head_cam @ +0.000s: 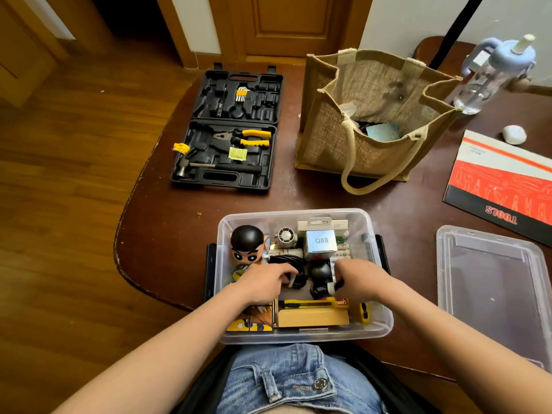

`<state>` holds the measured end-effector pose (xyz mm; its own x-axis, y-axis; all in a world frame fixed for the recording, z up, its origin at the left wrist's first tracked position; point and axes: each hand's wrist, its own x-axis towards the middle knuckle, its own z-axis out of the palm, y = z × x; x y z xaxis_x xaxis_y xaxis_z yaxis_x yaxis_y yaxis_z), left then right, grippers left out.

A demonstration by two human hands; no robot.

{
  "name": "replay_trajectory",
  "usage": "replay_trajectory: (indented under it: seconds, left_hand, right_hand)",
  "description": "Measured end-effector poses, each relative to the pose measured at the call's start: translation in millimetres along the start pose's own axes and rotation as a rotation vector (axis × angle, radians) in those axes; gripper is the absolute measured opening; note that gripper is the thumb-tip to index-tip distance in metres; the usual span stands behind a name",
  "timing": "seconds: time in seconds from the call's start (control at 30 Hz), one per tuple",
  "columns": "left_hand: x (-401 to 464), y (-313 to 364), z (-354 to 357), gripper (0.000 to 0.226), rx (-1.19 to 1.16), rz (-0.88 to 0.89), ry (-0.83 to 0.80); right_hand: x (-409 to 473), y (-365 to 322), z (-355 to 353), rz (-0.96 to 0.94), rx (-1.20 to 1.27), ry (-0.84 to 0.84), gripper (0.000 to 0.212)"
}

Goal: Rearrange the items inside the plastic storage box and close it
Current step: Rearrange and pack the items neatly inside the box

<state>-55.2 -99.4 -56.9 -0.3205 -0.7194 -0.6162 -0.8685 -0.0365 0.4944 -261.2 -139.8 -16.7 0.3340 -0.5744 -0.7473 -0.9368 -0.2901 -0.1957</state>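
Reaching into the box, both hands are seen among the contents. The box sits open at the near table edge, right in front of the person; its lid lies flat on the table just to the right, apart from it.

Left hand: fingers curled down onto the black cable bundle in the box middle. A firm grip can't be confirmed; the fingertips are partly hidden in the cable.

Right hand: fingers curled round a small white-and-black piece at the cable end, pinched beside a black ball.

Box contents, as seen:
- figurine with black hair, back left corner
- small round fan behind the cable
- silver cube marked Q88, back middle, white carton behind it
- batteries just right of the cube
- yellow cutter lying across the near part, on a tan flat box
- yellow printed pack in the near left corner, partly under the left wrist

Elsewhere on the table: an open black tool case far left, holding pliers, a hammer and hex keys; a jute bag standing open at the back middle; a bottle with a blue cap far right; a red sleeve marked TOOLS at the right edge.
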Motion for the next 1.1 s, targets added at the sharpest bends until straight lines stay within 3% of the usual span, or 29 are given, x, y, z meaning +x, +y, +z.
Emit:
replay_trajectory:
  seconds: [0.1,0.3,0.43,0.6,0.83,1.1]
  left_hand:
    - [0.3,-0.6,2.5,0.047,0.008,0.001,-0.014]
    - [2.9,0.0,5.1,0.039,0.208,-0.029,-0.002]
    - [-2.5,1.5,0.5,0.034,0.184,-0.029,0.027]
    - [-9.1,1.8,-5.7,0.033,0.131,0.012,0.054]
    - [-11.9,3.1,-8.2,0.033,0.139,0.045,0.060]
    - [-10.4,10.8,-6.6,0.035,0.162,0.103,-0.025]
  right_hand:
    - [10.1,-4.7,14.4,-0.003,0.112,-0.022,0.021]
    - [32.3,-14.8,35.1,0.022,0.201,0.047,0.035]
    - [45.0,-24.6,47.9,0.038,0.283,0.044,0.032]
    - [54.8,-29.4,58.5,0.141,0.338,0.155,0.034]
    - [58.2,-22.2,47.1,0.040,0.172,0.026,0.038]
    - [56.2,-25.1,55.1,-0.017,-0.024,0.080,0.033]
